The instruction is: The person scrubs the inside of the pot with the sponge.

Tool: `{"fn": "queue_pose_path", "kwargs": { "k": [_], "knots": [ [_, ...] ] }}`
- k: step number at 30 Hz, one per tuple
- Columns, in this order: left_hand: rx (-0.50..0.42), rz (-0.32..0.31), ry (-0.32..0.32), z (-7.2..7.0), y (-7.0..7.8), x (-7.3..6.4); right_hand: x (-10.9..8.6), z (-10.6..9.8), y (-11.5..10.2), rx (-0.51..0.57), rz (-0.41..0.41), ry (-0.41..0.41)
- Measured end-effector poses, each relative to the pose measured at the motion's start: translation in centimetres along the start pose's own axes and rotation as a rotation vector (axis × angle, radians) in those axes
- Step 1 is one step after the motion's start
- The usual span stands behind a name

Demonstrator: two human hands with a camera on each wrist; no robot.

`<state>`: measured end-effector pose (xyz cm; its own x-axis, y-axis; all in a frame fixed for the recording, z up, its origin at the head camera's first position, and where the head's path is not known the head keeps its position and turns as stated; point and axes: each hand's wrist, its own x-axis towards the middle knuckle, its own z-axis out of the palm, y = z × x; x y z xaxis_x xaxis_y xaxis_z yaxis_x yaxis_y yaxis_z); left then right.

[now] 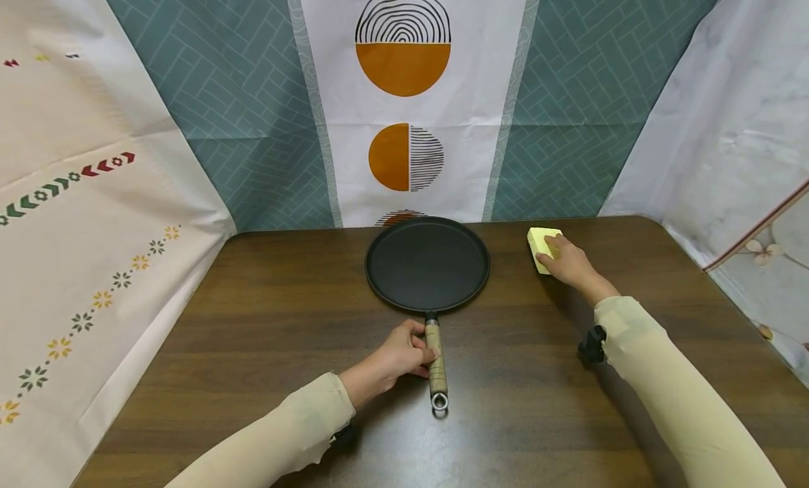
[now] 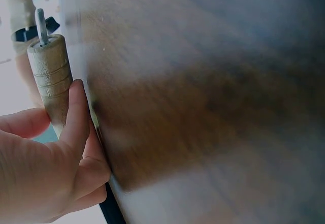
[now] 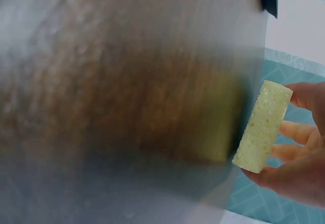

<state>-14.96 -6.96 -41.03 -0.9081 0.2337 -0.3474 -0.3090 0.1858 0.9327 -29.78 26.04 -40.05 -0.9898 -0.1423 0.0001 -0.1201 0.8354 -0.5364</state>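
Observation:
A flat black round pan [image 1: 428, 263] lies on the brown wooden table, its wooden handle [image 1: 436, 358] pointing toward me. My left hand [image 1: 404, 351] pinches that handle from its left side, as the left wrist view also shows, with the thumb and a finger on the wood [image 2: 53, 74]. A metal ring [image 1: 439, 401] hangs at the handle's end. To the right of the pan, my right hand [image 1: 571, 263] grips a pale yellow sponge [image 1: 540, 248] near the far table edge. In the right wrist view fingers hold the sponge [image 3: 263, 127] by its sides; whether it touches the table I cannot tell.
The wooden table [image 1: 284, 284] fills the area around the pan. Behind its far edge hangs a teal and white patterned cloth [image 1: 253, 123]. An embroidered cream cloth [image 1: 63, 263] hangs at left and a whitish cloth [image 1: 727, 137] at right.

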Motion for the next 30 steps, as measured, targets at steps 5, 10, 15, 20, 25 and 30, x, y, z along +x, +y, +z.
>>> {"fn": "queue_pose_path", "kwargs": {
  "k": [5, 10, 15, 20, 25, 30],
  "knots": [
    [-0.004, -0.001, -0.001, 0.0, -0.1, 0.1, 0.0, 0.1, 0.3, -0.009, 0.017, -0.008],
    [0.001, 0.003, -0.001, 0.0, -0.1, 0.1, 0.0, 0.4, 0.4, -0.038, 0.028, -0.013],
    [0.008, 0.007, 0.000, 0.2, -0.1, 0.2, 0.0, 0.5, 0.5, -0.065, 0.041, -0.022],
    [0.022, 0.024, 0.000, 0.2, 0.0, 0.0, -0.2, 0.6, 0.2, -0.060, 0.042, -0.008],
    [0.046, 0.052, 0.001, 0.0, -0.1, -0.1, -0.2, 0.8, -0.2, -0.061, 0.033, 0.001],
    [0.095, 0.080, -0.014, -0.4, -0.2, -0.1, 0.1, 1.0, -0.3, -0.078, -0.007, 0.014]
  ]
}}
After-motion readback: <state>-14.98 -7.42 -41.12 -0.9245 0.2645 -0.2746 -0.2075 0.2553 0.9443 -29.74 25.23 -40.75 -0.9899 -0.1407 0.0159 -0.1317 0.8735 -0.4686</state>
